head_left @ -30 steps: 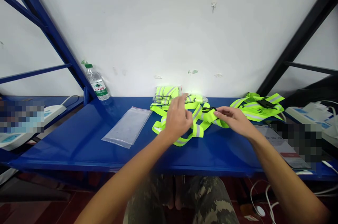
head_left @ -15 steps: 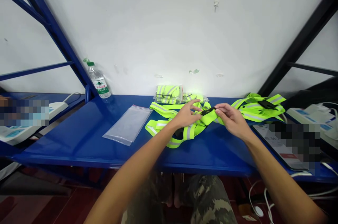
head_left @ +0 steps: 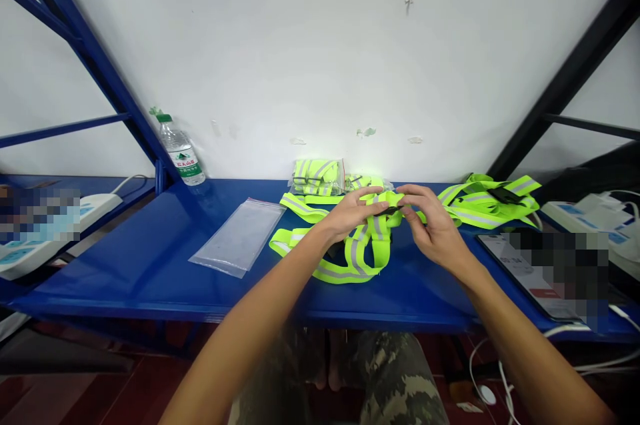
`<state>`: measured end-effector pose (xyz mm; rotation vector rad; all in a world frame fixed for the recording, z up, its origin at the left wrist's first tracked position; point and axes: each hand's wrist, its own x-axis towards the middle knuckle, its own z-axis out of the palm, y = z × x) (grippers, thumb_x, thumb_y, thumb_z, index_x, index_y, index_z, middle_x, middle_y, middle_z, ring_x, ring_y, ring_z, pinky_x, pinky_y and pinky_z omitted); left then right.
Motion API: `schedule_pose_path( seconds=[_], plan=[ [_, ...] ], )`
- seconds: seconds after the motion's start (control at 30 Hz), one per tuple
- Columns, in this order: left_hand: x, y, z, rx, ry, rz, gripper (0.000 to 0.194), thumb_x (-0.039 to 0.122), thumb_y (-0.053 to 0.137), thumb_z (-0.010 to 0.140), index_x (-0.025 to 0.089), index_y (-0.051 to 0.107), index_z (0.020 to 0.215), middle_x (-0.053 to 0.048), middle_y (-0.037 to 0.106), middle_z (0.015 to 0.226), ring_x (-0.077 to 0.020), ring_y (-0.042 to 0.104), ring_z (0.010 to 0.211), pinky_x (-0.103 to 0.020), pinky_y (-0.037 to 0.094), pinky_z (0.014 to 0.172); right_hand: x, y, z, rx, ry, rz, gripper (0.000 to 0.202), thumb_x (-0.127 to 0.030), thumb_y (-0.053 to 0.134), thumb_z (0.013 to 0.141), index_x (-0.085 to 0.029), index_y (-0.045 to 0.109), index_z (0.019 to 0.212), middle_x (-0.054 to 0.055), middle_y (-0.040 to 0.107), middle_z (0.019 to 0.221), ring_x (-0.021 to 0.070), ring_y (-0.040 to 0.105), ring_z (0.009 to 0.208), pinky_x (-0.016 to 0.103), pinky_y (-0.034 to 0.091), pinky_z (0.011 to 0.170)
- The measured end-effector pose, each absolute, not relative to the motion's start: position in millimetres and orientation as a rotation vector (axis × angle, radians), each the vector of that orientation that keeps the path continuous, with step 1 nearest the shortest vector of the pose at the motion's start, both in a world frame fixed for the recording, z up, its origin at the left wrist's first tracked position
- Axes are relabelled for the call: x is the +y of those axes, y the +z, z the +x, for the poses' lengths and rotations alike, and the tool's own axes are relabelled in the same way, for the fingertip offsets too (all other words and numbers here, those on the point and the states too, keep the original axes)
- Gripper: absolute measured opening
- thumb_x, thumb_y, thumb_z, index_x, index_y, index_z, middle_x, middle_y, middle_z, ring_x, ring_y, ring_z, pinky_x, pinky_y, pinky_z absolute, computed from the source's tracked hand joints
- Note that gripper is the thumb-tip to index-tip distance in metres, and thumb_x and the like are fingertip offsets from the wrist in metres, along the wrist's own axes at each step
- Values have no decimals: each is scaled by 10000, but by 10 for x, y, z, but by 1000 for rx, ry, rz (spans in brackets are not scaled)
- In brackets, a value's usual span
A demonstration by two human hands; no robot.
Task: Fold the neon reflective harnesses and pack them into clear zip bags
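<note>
Both hands grip a neon yellow reflective strap [head_left: 357, 258] with grey stripes, at its black buckle [head_left: 389, 211]. My left hand [head_left: 353, 213] pinches the webbing on the buckle's left side. Fingers of my right hand [head_left: 426, 219] are closed at the buckle's right end. Loops of the strap lie on the blue table [head_left: 150, 245] below and left of the hands. A second bundle of reflective straps [head_left: 493, 201] with a black buckle rests right of my right hand. Behind the hands sit a bagged strap [head_left: 317, 176] and another bagged strap [head_left: 367, 182], partly hidden.
Flat clear plastic bags [head_left: 240, 237] lie left of the straps. A water bottle [head_left: 183, 151] stands at the back left by the wall. On the right are a phone-like device [head_left: 530, 278] and a power strip [head_left: 575, 218]; another power strip [head_left: 97, 208] is at far left.
The left hand has closed on the strap near the buckle. The buckle and the webbing around it have been turned and drawn together, and the hanging loop has shifted right.
</note>
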<state>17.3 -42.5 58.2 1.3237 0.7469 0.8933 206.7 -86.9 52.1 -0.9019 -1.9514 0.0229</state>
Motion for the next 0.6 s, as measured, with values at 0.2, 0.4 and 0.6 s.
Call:
schedule_pose_path(
  seconds=[0.2, 0.4, 0.6],
  plan=[
    [-402, 599, 145, 714, 937, 1311, 711, 170, 789, 699, 145, 499, 1347, -5, 640, 731, -129, 617, 661, -292, 494, 713, -920, 586, 2082, -1978, 174, -1039, 93, -285, 580, 848, -218, 565, 785, 93, 583, 1149, 259, 579, 1097, 388, 463, 930],
    [-417, 660, 166, 717, 969, 1402, 558, 132, 735, 734, 124, 574, 1268, -29, 643, 787, -120, 612, 730, -266, 485, 734, -866, 508, 2110, -1901, 188, -1159, 390, -437, 701, 770, -214, 586, 1069, 104, 626, 1103, 271, 596, 1032, 416, 493, 879],
    [-420, 690, 173, 652, 941, 1694, 434, 142, 663, 777, 139, 621, 1209, -89, 679, 1011, -146, 629, 823, -279, 488, 761, -840, 517, 2173, -2013, 670, -1147, 493, -538, 701, 748, -218, 640, 1119, 75, 692, 1019, 258, 635, 941, 398, 531, 817]
  ],
)
